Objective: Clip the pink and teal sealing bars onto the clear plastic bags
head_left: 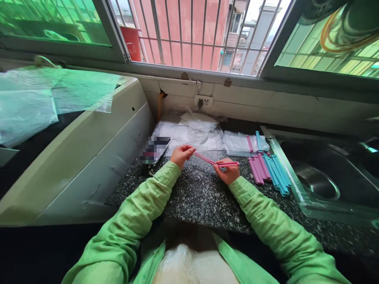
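- Fingers of left hand (pixel 181 154) and right hand (pixel 227 172): each pinched shut on one end of an opened pink clip (pixel 214 162), held above the mid-countertop.
- Countertop (pixel 195 197): dark speckled stone.
- Clear bags (pixel 192 132): heaped at the back edge.
- Loose clips (pixel 269 170), pink and blue: near the right edge, beside the sink (pixel 319 173).

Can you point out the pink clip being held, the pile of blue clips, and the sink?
pink clip (pixel 207 159), head view, middle of its upper arm between the hands
blue clips (pixel 276 173), head view, middle of the pile
sink (pixel 318 183), head view, bare basin bottom
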The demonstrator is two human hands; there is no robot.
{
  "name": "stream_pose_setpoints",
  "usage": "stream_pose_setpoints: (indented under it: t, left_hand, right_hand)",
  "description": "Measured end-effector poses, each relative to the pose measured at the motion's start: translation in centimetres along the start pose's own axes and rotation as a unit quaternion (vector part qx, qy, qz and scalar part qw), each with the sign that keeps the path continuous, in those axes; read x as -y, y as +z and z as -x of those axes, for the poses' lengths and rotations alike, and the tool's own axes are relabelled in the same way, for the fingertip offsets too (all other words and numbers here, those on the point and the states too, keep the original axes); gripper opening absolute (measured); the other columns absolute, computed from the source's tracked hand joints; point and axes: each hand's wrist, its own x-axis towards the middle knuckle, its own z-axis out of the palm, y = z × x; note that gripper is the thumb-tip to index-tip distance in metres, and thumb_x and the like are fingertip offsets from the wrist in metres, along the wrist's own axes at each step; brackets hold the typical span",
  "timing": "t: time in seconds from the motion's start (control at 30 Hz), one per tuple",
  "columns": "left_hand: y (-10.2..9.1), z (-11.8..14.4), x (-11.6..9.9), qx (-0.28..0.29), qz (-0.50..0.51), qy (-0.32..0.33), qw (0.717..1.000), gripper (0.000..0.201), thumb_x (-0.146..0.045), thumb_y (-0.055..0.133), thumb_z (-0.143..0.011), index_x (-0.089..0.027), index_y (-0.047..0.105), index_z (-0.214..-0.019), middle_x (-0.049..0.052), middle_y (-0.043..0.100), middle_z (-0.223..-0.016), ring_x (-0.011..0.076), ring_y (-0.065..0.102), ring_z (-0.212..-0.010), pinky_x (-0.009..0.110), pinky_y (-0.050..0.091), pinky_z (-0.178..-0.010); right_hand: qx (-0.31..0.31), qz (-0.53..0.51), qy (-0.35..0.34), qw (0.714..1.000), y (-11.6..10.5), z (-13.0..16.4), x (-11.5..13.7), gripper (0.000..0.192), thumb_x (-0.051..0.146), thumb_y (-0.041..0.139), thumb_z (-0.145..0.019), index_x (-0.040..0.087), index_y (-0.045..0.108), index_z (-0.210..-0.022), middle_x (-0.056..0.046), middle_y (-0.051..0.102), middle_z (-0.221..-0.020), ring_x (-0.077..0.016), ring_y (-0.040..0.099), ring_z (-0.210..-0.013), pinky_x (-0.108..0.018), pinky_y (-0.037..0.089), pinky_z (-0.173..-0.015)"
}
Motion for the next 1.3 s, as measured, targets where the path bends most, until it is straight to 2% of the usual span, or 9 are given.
stream_pose_setpoints:
  t: [0.13,0.33,0.43,0.57,0.73,0.87,1.03,1.13,1.3]
  left_hand:
    - [0.8,-2.5,-1.8,-0.022,-0.024,0.021,0.999,0.029,-0.033,0.071,-0.045,-0.013,0.054,-0.057,-0.005,0.047,-0.042,0.0027,0.034,-0.036,0.018,0.025,-0.037]
    - [2.6,-8.2,-4.2,-0.076,-0.064,0.033,0.995,0.016,-0.023,0.064,-0.056,-0.013,0.053,-0.061,-0.002,0.054,-0.047,0.0041,0.036,-0.038,0.018,0.027,-0.039]
    - [3.6,-10.7,-5.0,-0.109,-0.084,0.034,0.99,0.017,-0.025,0.064,-0.059,-0.012,0.056,-0.066,0.0,0.056,-0.048,0.0046,0.036,-0.038,0.018,0.028,-0.04]
    - [4.3,-13.7,-5.1,-0.147,-0.117,0.045,0.981,0.025,-0.03,0.066,-0.059,-0.012,0.06,-0.075,0.002,0.058,-0.05,0.0051,0.035,-0.039,0.018,0.028,-0.04]
    - [4.0,-16.8,-3.8,-0.191,-0.183,0.016,0.964,0.017,-0.027,0.063,-0.062,-0.011,0.06,-0.067,0.005,0.062,-0.056,0.0055,0.036,-0.04,0.019,0.029,-0.04]
    - [3.5,-18.4,-2.3,-0.235,-0.252,-0.013,0.938,0.009,-0.017,0.057,-0.065,-0.011,0.06,-0.059,0.009,0.065,-0.064,0.0089,0.047,-0.047,0.021,0.037,-0.048]
    - [3.0,-19.4,-1.0,-0.247,-0.311,-0.033,0.917,0.008,-0.012,0.057,-0.06,-0.013,0.059,-0.052,0.009,0.065,-0.063,0.0171,0.058,-0.063,0.025,0.042,-0.059]
    - [2.8,-19.4,-0.8,-0.246,-0.34,-0.04,0.907,0.009,-0.013,0.057,-0.06,-0.013,0.059,-0.051,0.008,0.064,-0.063,0.0188,0.059,-0.067,0.025,0.043,-0.062]
    - [2.1,-19.4,-1.0,-0.25,-0.344,-0.024,0.905,0.011,-0.021,0.056,-0.063,-0.013,0.061,-0.056,0.009,0.064,-0.065,0.0186,0.059,-0.068,0.026,0.042,-0.063]
  right_hand:
    - [0.007,0.005,0.005,1.0,-0.1,0.1,-0.3,0.016,0.031,0.054,-0.076,0.021,0.061,-0.066,-0.002,0.067,-0.067,-0.0142,0.061,-0.063,-0.027,0.048,-0.062]
    - [0.013,0.008,0.0,1.0,0.0,0.2,-0.2,0.014,0.029,0.054,-0.076,0.02,0.061,-0.067,-0.001,0.067,-0.067,-0.0139,0.06,-0.063,-0.026,0.047,-0.063]
    - [0.004,0.012,0.009,1.0,0.1,0.2,-0.3,0.014,0.029,0.055,-0.076,0.02,0.061,-0.066,-0.001,0.067,-0.067,-0.0142,0.06,-0.064,-0.026,0.047,-0.063]
    - [0.005,0.013,0.028,1.0,0.2,0.2,-0.8,0.014,0.028,0.055,-0.075,0.02,0.062,-0.066,-0.001,0.068,-0.069,-0.0139,0.061,-0.065,-0.026,0.047,-0.065]
    - [-0.005,0.048,0.069,0.996,0.1,0.1,-1.7,0.014,0.029,0.056,-0.074,0.02,0.063,-0.066,-0.001,0.068,-0.07,-0.0147,0.061,-0.066,-0.027,0.046,-0.065]
    - [-0.006,0.059,0.095,0.994,0.1,0.1,-2.2,0.015,0.03,0.056,-0.074,0.021,0.063,-0.066,-0.001,0.068,-0.071,-0.0149,0.061,-0.068,-0.027,0.046,-0.066]
    - [0.008,0.061,0.098,0.993,0.1,0.0,-2.1,0.015,0.03,0.055,-0.075,0.02,0.064,-0.066,-0.001,0.068,-0.072,-0.0148,0.061,-0.068,-0.026,0.046,-0.067]
    - [0.005,0.064,0.1,0.993,0.1,0.0,-2.1,0.015,0.031,0.056,-0.074,0.02,0.064,-0.066,-0.001,0.068,-0.072,-0.015,0.061,-0.068,-0.026,0.046,-0.066]
    - [-0.005,0.063,0.1,0.993,0.2,0.0,-2.3,0.016,0.031,0.056,-0.074,0.02,0.064,-0.066,-0.002,0.068,-0.072,-0.015,0.062,-0.068,-0.026,0.046,-0.067]
